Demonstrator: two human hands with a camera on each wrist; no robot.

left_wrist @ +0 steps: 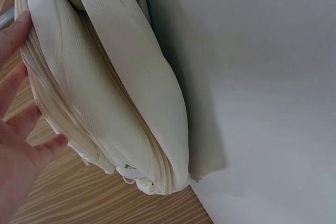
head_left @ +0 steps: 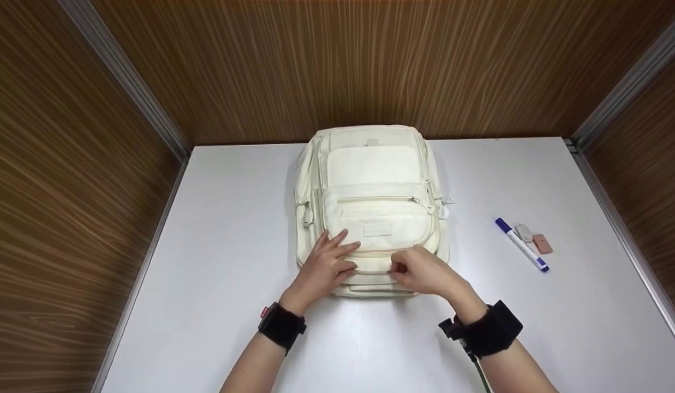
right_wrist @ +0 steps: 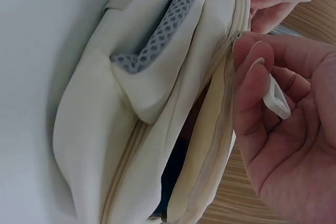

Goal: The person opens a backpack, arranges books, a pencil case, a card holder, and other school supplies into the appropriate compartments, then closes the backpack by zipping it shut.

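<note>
A cream backpack (head_left: pixel 373 170) lies on the white table, its front pockets facing up. My left hand (head_left: pixel 322 271) rests on its lower left part, the fingers spread and touching the fabric; the left wrist view shows these fingers along the zippered edge. At the near end of the bag, my right hand (head_left: pixel 426 271) pinches a zipper pull (right_wrist: pixel 276 99) between thumb and curled fingers. A gap stands between the zipper's two sides in the right wrist view, with something dark inside that I cannot make out.
Right of the backpack lie a white marker (head_left: pixel 521 244) with blue ends, a small grey-white item (head_left: pixel 523 233) and a pinkish block (head_left: pixel 542 243). Wood-grain panels (head_left: pixel 370 65) stand behind the table and at both sides.
</note>
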